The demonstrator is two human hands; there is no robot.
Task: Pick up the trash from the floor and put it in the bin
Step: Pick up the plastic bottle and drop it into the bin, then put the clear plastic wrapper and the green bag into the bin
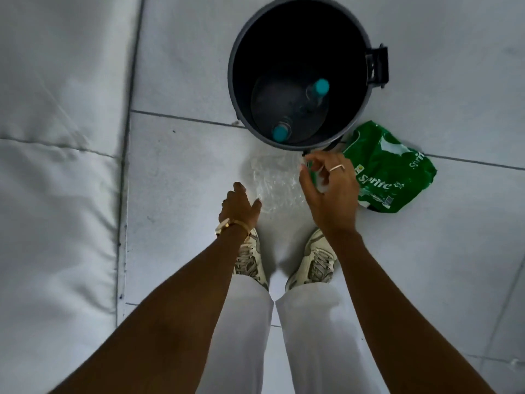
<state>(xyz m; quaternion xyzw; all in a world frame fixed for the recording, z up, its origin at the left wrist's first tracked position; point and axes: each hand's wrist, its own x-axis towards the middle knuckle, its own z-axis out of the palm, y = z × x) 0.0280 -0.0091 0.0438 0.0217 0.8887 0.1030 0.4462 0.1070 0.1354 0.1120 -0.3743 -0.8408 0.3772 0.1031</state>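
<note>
A dark grey round bin [235, 89] stands on the tiled floor ahead of my feet, with two clear bottles with teal caps [321, 86] inside. A crumpled clear plastic wrapper [275, 183] lies on the floor just in front of the bin. A green Sprite plastic wrap [392, 172] lies to its right, against the bin's base. My right hand [329, 189] hovers between the two wrappers, fingers curled and apart, holding nothing. My left hand [240, 204] reaches toward the clear wrapper's left edge, fingers spread.
A white padded mat [56, 166] covers the floor at the left. My two feet in cream sneakers [312, 260] stand just behind the wrappers. A black latch [377, 66] juts from the bin's right side. Grey floor tiles extend to the right.
</note>
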